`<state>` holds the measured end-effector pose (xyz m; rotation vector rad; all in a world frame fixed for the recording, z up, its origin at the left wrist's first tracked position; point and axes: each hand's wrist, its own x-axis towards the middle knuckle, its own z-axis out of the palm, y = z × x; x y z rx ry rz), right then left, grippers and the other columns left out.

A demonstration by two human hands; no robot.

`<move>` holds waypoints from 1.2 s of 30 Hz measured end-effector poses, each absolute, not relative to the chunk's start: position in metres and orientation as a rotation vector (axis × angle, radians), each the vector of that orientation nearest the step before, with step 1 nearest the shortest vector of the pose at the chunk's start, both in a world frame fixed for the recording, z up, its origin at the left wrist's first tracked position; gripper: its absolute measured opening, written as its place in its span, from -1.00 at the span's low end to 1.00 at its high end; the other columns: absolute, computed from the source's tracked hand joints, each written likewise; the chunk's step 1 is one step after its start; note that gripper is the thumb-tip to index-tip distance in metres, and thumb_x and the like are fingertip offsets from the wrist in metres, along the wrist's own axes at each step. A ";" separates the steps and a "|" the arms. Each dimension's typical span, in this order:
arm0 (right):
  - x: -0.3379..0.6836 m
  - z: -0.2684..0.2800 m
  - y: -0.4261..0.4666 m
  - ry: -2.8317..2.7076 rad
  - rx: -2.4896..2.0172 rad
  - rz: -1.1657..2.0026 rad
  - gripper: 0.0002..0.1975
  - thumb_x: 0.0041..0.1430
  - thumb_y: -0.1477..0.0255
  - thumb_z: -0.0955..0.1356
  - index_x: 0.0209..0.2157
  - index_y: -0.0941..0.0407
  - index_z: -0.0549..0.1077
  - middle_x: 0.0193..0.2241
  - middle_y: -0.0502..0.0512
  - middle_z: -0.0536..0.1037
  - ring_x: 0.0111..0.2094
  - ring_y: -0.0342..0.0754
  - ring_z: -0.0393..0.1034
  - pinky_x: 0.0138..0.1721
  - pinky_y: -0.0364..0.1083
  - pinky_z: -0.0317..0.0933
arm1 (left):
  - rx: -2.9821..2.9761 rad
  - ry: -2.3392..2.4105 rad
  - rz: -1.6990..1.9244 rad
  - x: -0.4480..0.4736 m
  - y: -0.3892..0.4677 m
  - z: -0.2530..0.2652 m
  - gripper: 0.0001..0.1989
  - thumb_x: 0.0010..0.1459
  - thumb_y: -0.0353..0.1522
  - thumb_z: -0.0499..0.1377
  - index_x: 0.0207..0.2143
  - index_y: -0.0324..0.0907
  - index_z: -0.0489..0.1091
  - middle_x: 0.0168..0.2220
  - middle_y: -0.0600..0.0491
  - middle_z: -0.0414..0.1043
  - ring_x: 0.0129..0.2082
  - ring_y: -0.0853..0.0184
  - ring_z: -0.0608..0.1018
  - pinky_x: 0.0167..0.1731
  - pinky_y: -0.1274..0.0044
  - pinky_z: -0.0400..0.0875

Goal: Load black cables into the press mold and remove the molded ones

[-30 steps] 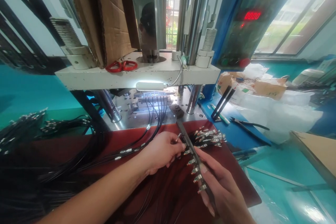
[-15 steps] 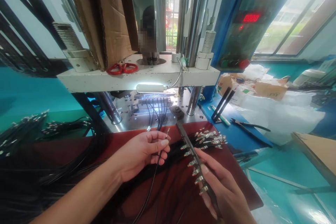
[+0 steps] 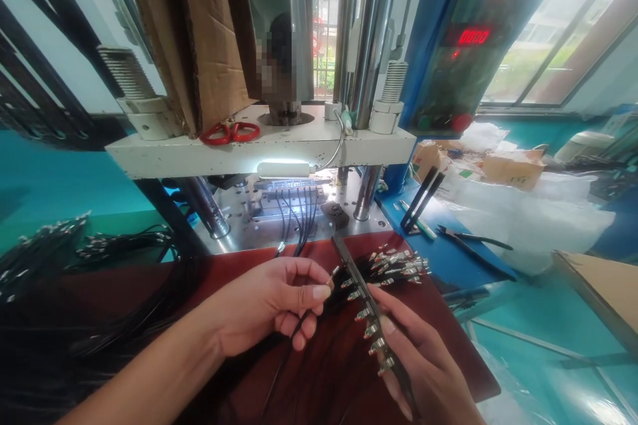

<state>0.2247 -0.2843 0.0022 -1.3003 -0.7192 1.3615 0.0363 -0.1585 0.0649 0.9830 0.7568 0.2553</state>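
Observation:
Between thumb and forefinger, my left hand (image 3: 272, 302) pinches a thin black cable (image 3: 280, 366) close to its small metal-tipped end. That tip is just left of a dark narrow bar (image 3: 343, 251), beside its upper metal connectors; I cannot tell whether they touch. My right hand (image 3: 423, 352) grips the lower part of the bar, which slants down to the right. Several small metal connectors (image 3: 370, 331) line the bar's left side. Behind it, a bundle of black cables with metal ends (image 3: 399, 264) lies on the dark red board (image 3: 448, 345).
Ahead stands a press with a white plate (image 3: 319, 149); red-handled scissors (image 3: 232, 133) rest on it. Under it, several black cables run from a lit fixture (image 3: 294, 198). Pliers (image 3: 473, 237) lie on a blue surface at right. More cables (image 3: 44, 252) are piled at left.
My left hand has moved slightly right and down, bringing the cable's tip beside the bar's upper connectors. The right hand and the bar have hardly moved.

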 end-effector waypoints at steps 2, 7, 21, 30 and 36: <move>0.225 0.002 -0.284 -0.711 -1.322 1.354 -0.40 0.20 0.11 0.31 0.20 0.08 0.23 -0.67 -0.09 0.37 -0.79 -0.30 0.07 -0.83 -0.34 -0.04 | 0.976 0.769 0.257 0.032 -0.157 0.068 -0.74 0.05 -0.32 0.29 -0.26 -0.22 0.31 -0.49 0.13 0.37 -0.60 0.48 0.44 -0.65 0.65 0.38; 0.225 0.001 -0.284 -0.717 -1.337 1.365 -0.37 0.18 0.08 0.31 0.20 0.08 0.23 -0.67 -0.10 0.34 -0.79 -0.30 0.06 -0.83 -0.33 -0.02 | 1.110 0.919 0.336 0.031 -0.138 0.059 -0.80 0.07 -0.34 0.25 -0.32 -0.23 0.31 -0.51 0.13 0.36 -0.64 0.52 0.38 -0.72 0.70 0.27; 0.224 0.001 -0.286 -0.656 -1.268 1.377 -0.42 0.21 0.15 0.33 0.19 0.07 0.24 -0.67 -0.07 0.39 -0.79 -0.33 0.05 -0.78 -0.34 -0.02 | 1.221 0.861 0.250 0.060 -0.139 0.038 -0.75 0.05 -0.24 0.25 -0.41 -0.20 0.27 -0.56 0.20 0.28 -0.71 0.57 0.25 -0.79 0.71 0.07; 0.224 0.001 -0.285 -0.692 -1.261 1.359 -0.38 0.20 0.14 0.33 0.21 0.14 0.22 -0.69 -0.09 0.36 -0.79 -0.31 0.02 -0.79 -0.31 0.00 | 1.274 0.924 0.274 0.064 -0.144 0.033 -0.70 0.09 -0.12 0.18 -0.41 -0.17 0.27 -0.60 0.24 0.21 -0.76 0.59 0.14 -0.83 0.72 -0.09; 0.224 0.000 -0.285 -0.709 -1.258 1.363 -0.38 0.20 0.12 0.32 0.20 0.11 0.23 -0.69 -0.08 0.35 -0.79 -0.31 0.03 -0.80 -0.31 -0.03 | 1.294 0.943 0.279 0.066 -0.147 0.031 -0.69 0.07 -0.12 0.18 -0.41 -0.19 0.31 -0.56 0.22 0.24 -0.76 0.60 0.15 -0.84 0.72 -0.04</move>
